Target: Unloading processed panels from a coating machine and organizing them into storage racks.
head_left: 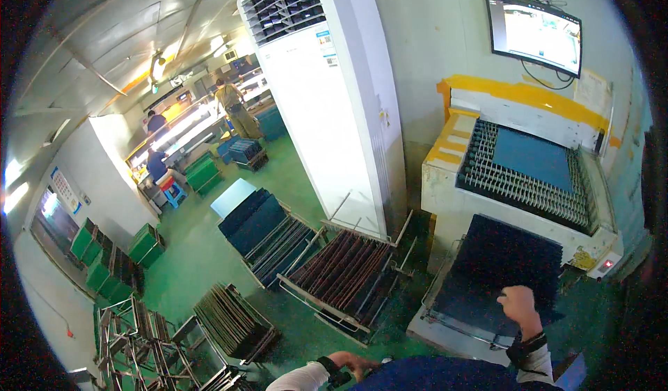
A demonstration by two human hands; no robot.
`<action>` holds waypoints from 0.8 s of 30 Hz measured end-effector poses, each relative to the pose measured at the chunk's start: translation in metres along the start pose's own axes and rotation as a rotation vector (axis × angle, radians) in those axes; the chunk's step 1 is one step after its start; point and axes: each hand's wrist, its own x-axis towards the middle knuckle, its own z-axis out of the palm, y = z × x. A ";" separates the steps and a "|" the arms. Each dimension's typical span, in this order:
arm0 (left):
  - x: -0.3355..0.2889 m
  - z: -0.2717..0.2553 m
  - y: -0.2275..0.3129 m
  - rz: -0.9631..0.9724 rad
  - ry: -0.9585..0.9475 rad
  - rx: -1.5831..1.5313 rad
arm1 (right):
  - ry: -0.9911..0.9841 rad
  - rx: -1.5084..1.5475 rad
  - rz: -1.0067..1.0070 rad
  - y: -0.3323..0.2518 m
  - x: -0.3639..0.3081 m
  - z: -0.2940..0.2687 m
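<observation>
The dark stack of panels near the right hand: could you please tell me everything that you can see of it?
The dark stack of panels looks nearly black with a bluish tint, broad and roughly rectangular, its right edge finely jagged, as if many thin sheets were packed together. Their material is unclear. It rests on a pale base, set at a slant in the picture, just in front of the roller machine. The curled right hand overlaps its lower right part; whether it touches cannot be told.
</observation>
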 end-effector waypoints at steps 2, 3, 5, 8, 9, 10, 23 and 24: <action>0.001 0.001 0.006 -0.015 0.004 -0.004 | 0.049 0.035 -0.019 -0.013 0.003 -0.041; 0.000 0.001 0.009 -0.023 0.005 -0.007 | 0.081 0.045 -0.031 -0.016 0.002 -0.056; 0.001 0.003 0.015 -0.039 0.010 -0.010 | 0.147 0.060 -0.056 -0.017 0.000 -0.085; 0.007 0.003 0.024 -0.059 0.001 -0.016 | 0.251 0.079 -0.033 0.007 -0.003 -0.110; 0.010 0.003 0.028 -0.065 -0.003 -0.012 | 0.229 0.143 0.026 0.019 -0.008 -0.122; 0.014 0.001 0.031 -0.060 -0.012 -0.013 | 0.366 0.179 0.067 0.041 -0.014 -0.113; 0.051 -0.005 0.029 -0.132 -0.040 0.028 | 0.705 1.954 0.260 0.136 0.004 -0.065; 0.062 -0.010 0.008 -0.097 -0.063 0.061 | 0.632 1.964 0.191 0.137 0.004 -0.060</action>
